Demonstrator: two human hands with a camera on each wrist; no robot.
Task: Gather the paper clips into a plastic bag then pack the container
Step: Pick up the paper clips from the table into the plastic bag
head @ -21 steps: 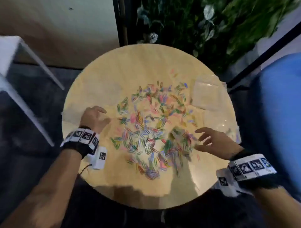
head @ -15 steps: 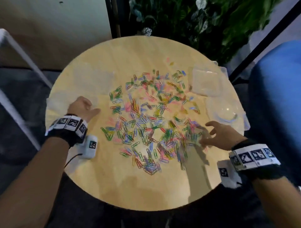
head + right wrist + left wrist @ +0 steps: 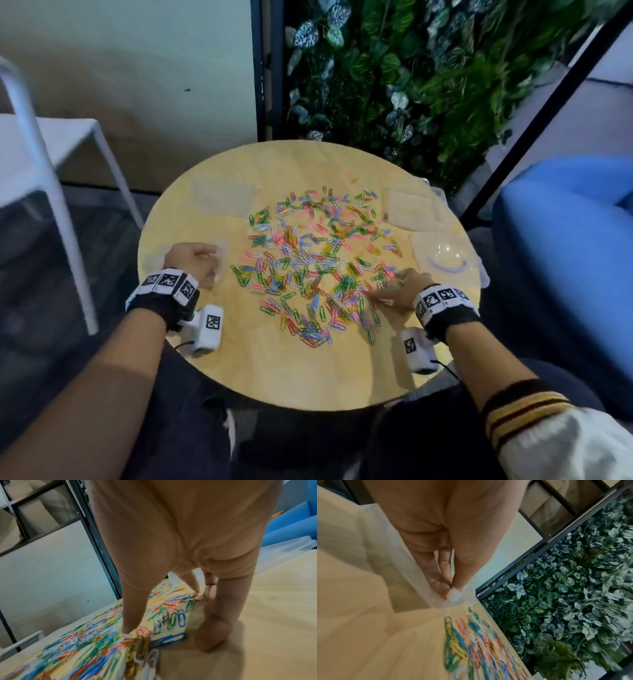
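Note:
Several coloured paper clips (image 3: 315, 263) lie scattered over the middle of the round wooden table (image 3: 291, 370). My left hand (image 3: 214, 263) is at the pile's left side and pinches a corner of a clear plastic bag (image 3: 460, 599) between thumb and fingers (image 3: 436, 580). My right hand (image 3: 387, 291) is at the pile's right edge, fingers spread, with its fingertips (image 3: 127, 630) down on the clips (image 3: 171, 620). A clear plastic container (image 3: 448, 265) sits at the table's right rim, beyond the right hand.
More clear bags lie flat at the table's far left (image 3: 222, 198) and far right (image 3: 414, 209). A white chair (image 3: 51, 178) stands to the left and a blue seat (image 3: 565, 246) to the right. A plant wall (image 3: 411, 85) rises behind the table.
My right hand has come down and its fingers now touch the clips at the pile's right edge. The left hand stays at the bag on the left. The head view has pulled back.

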